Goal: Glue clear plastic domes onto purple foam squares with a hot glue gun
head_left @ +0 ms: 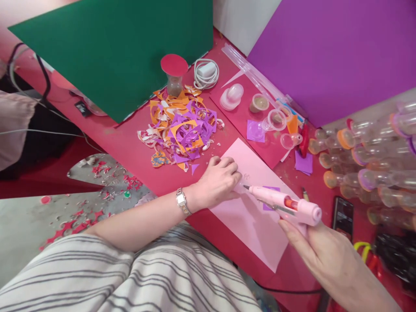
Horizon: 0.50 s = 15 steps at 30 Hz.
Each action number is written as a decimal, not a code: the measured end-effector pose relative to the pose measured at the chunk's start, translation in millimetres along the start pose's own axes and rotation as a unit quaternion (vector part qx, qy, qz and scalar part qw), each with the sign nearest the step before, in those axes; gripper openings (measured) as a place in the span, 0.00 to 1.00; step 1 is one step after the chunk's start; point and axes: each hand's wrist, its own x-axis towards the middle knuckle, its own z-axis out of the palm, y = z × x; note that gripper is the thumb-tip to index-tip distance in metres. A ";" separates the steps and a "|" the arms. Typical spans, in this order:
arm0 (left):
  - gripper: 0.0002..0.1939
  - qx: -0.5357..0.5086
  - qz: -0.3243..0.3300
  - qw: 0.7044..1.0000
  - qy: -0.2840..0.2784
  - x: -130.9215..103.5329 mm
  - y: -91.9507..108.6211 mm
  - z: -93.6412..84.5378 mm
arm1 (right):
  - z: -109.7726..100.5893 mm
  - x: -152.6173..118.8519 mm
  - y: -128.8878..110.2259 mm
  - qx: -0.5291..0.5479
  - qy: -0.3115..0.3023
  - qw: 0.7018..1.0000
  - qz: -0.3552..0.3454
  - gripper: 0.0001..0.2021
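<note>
My right hand (320, 247) is wrapped round the handle of a pink glue gun (282, 203). Its dark nozzle points left, close to the fingers of my left hand (222, 180). Those fingers are curled round a small clear plastic piece (239, 187), mostly hidden by the hand. Both hands are over a pink paper sheet (256, 234) on the red table. Partly behind the glue gun, a purple paper square (271, 190) lies on the sheet.
Orange and purple paper scraps (186, 130) are heaped left of the sheet. Clear plastic cups (276, 120) and a coiled white cable (206, 73) sit farther back. Stacked clear plastic bottles (373, 169), a phone (342, 216) and yellow-handled scissors (364, 249) are at the right.
</note>
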 end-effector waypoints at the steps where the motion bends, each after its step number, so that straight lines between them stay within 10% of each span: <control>1: 0.17 0.000 0.000 1.000 0.001 0.1 0.0 0.4 | -1.9 -0.9 1.4 0.008 -0.003 1.000 0.009 0.24; 15: 0.19 -0.004 0.001 1.000 0.000 0.6 -0.5 1.1 | 2.8 -1.8 -0.4 0.046 0.015 0.998 0.039 0.25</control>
